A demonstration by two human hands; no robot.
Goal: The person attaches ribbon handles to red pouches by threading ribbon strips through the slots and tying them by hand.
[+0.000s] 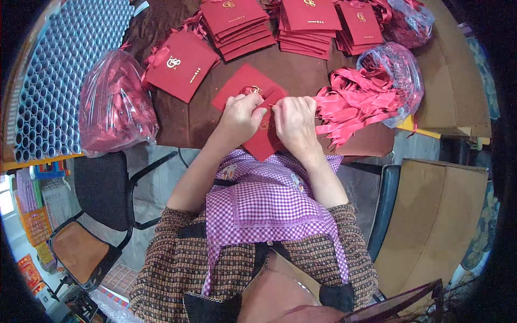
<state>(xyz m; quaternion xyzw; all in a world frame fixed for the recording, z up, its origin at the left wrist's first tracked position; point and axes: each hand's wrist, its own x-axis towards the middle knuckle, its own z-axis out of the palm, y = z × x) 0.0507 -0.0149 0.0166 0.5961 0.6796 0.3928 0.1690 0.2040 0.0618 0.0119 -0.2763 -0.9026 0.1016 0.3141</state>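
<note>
In front of me a red paper gift bag (264, 144) lies slantwise at the table's near edge, one corner pointing at my apron. Both hands are closed at its middle. My left hand (240, 117) pinches the red paper from the left, thumb toward the centre. From the right, my right hand (296, 121) grips it with bent fingers, close to the left thumb. A raised red edge shows between them; whether a ribbon is also pinched there I cannot tell. More red card (232, 89) with a gold emblem spreads out beyond my hands, partly covered by them.
Loose red ribbons (358, 102) spill from a clear plastic bag right of my hand. Stacks of red gift bags (237, 24) line the back. A ribbon-filled plastic bag (116, 105) and a rack of tubes (75, 70) stand left. Cardboard (431, 220) and a chair (102, 199) flank me.
</note>
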